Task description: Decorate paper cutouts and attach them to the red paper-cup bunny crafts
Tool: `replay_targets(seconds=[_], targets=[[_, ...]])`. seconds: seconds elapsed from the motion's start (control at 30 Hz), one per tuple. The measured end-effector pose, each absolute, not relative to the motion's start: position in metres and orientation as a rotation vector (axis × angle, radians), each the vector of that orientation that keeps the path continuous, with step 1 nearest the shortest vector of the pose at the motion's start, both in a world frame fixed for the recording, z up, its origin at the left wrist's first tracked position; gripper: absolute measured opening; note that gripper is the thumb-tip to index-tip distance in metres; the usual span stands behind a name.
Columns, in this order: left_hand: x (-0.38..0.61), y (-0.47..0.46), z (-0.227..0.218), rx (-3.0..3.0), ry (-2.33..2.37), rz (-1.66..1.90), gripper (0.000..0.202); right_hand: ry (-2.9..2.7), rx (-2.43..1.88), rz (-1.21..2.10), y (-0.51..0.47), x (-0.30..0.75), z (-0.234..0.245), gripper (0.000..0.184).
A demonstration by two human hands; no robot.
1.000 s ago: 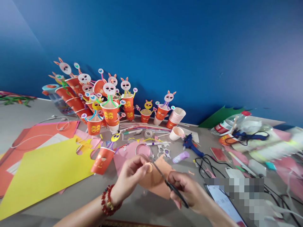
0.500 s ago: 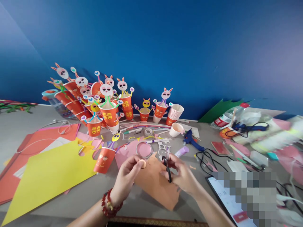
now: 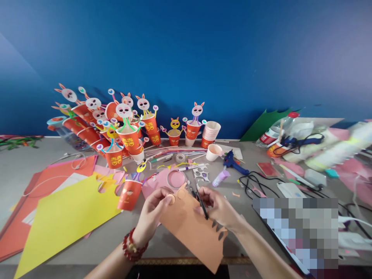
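Note:
My left hand point(image 3: 153, 209) has its thumb and forefinger pinched on a small orange paper disc point(image 3: 171, 199) at the edge of an orange paper sheet point(image 3: 186, 228). A circle is outlined on the sheet just right of the disc, and its right edge has several scalloped cut-outs. In my right hand point(image 3: 218, 207) are black-handled scissors point(image 3: 204, 207), lying over the sheet with their blades pointing up and left. The right fingers also seem to touch the sheet. Whether the left fingers grip the sheet too, I cannot tell.
Red paper cups with rabbit figures point(image 3: 128, 135) crowd the back left. Yellow card point(image 3: 69, 217) lies at the left. A purple glue stick point(image 3: 221, 178), a blue glue gun point(image 3: 236, 164) and black cable point(image 3: 250, 193) are at the right, beyond a partly pixelated phone point(image 3: 279, 232).
The view has shifted slightly. The orange sheet has swung and moved lower right, showing more of its scalloped edge. The scissors now tilt further left; the disc stays in my left fingers.

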State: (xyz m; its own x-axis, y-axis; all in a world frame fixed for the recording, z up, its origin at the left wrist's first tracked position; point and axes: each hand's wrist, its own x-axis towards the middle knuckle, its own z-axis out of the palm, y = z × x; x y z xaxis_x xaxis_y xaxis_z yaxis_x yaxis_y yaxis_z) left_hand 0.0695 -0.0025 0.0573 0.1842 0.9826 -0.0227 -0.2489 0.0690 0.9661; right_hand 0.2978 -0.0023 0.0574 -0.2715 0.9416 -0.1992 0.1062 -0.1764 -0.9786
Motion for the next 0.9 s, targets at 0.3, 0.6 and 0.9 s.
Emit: replay_targets(seconds=[0.3, 0.6, 0.9], targets=[[0.064, -0.009, 0.052, 1.191, 0.822, 1.213, 0.016, -1.437, -1.191, 1.544, -0.01, 0.29, 0.061, 0.037], [0.051, 0.004, 0.052, 1.639, 1.168, 1.029, 0.026, -1.419, -1.225, 1.64, -0.02, 0.3, 0.053, 0.039], [0.054, 0.013, 0.026, 2.039, 1.316, 0.74, 0.016, -1.35, -1.299, 1.631, -0.047, 0.32, 0.036, 0.034]])
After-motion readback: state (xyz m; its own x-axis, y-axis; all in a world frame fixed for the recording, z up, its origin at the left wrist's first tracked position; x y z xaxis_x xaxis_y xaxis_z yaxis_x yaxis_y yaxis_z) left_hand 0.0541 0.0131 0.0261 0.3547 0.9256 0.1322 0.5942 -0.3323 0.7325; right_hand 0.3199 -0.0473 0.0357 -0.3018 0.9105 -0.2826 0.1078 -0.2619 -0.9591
